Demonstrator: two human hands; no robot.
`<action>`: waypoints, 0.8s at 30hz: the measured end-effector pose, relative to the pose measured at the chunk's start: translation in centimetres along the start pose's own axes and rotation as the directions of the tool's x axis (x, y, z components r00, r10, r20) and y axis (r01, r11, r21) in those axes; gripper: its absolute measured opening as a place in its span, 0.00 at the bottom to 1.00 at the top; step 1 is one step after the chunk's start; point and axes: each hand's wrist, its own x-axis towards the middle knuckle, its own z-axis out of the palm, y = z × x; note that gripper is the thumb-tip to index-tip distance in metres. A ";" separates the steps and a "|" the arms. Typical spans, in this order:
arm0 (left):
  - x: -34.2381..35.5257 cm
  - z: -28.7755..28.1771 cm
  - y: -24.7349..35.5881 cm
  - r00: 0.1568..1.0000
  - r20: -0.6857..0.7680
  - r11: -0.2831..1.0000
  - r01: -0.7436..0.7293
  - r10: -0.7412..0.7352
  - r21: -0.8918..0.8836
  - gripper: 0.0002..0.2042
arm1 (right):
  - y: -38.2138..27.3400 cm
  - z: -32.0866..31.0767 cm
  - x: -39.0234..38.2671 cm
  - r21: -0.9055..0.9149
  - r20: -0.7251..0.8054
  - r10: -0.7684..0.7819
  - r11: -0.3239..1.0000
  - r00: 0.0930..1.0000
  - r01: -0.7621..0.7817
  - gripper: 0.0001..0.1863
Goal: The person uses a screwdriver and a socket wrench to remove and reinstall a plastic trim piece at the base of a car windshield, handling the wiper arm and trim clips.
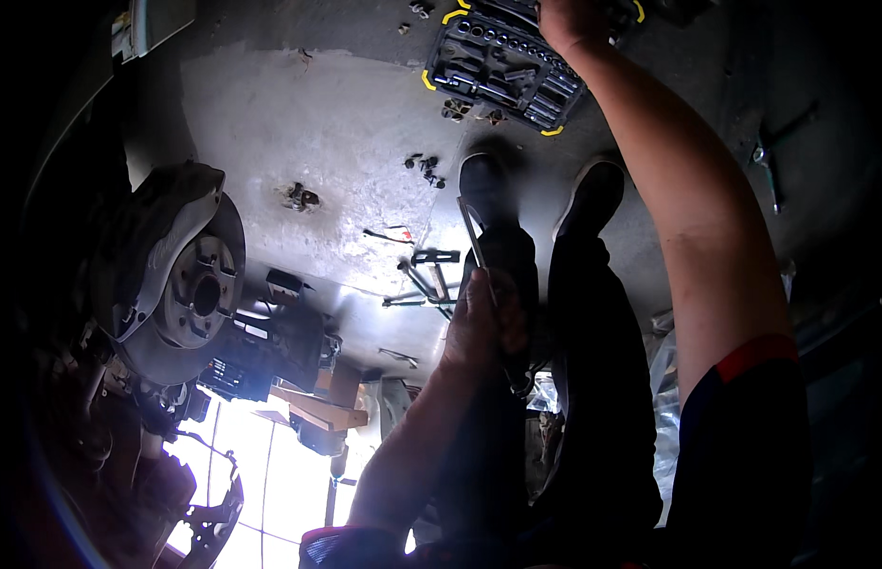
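Note:
My left hand [474, 327] is closed around a long, slim metal hand tool [472, 232]. Its pale shaft points up past my thumb toward my shoe, and its lower end is dark and hard to make out. My right arm stretches up to the far edge of the view, where my right hand [571, 28] is over an open socket set case [502, 81]. The black case has yellow corner clips and holds rows of sockets and bits. My right fingers are mostly hidden at the picture's edge, so their grip does not show.
At left stands a wheel hub with a brake disc [206, 289]. Several tools, including green-handled ones [417, 284], lie on the floor [261, 123] near my left hand. Small dark fasteners [427, 171] are scattered beyond. A wrench [769, 175] lies far right. My shoes [485, 185] stand before the case.

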 end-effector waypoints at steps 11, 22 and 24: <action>-9.4 7.3 1.0 0.975 0.140 0.834 -0.220 0.172 0.506 0.23 | -7.3 -23.9 -18.2 0.717 0.486 -0.379 -0.342 0.788 -0.607 0.17; -29.6 18.5 -1.9 0.885 0.325 0.729 -0.460 0.333 0.507 0.27 | -10.5 -51.5 -26.4 0.756 0.320 -0.354 -0.463 0.879 -0.462 0.16; -33.0 19.3 -1.0 0.899 0.413 0.861 -0.323 0.149 0.393 0.24 | -10.6 -54.1 -26.5 0.834 0.338 -0.396 -0.295 0.853 -0.467 0.15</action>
